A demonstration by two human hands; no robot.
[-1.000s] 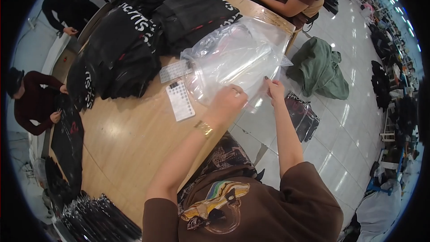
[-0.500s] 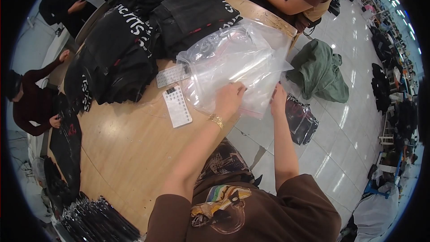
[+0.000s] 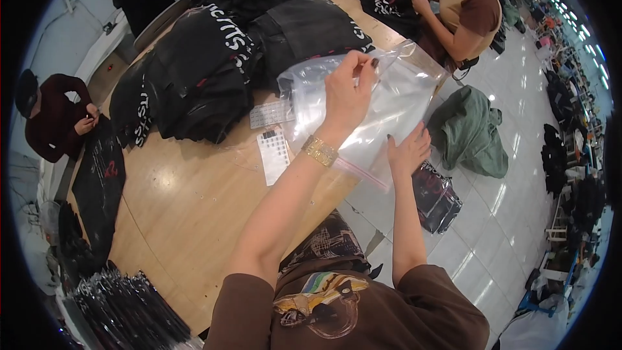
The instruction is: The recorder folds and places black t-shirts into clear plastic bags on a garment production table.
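- The left hand (image 3: pixel 346 94) is pinching the top edge of a clear plastic zip bag (image 3: pixel 363 107), with the fingers pressed together on it
- The right hand (image 3: pixel 407 152) is gripping the lower side of the same bag, near its pink zip strip (image 3: pixel 363 172), with the fingers curling around the plastic
- The bag is hanging in the air between both hands, just above the far edge of the wooden surface (image 3: pixel 188 214)
- A gold bracelet (image 3: pixel 319 151) is sitting on the left wrist
- Two small white sheets of stickers (image 3: pixel 273 149) are lying flat on the surface, just left of the bag
- Stacks of folded black shirts with white print (image 3: pixel 194 78) are sitting on the surface behind the bag
- A green cloth (image 3: pixel 470 133) is lying on the white tile floor, to the right
- A shiny packed bag (image 3: pixel 437 198) is lying on the floor under the right hand
- Another person in a brown top (image 3: pixel 470 13) is working at the far end of the surface
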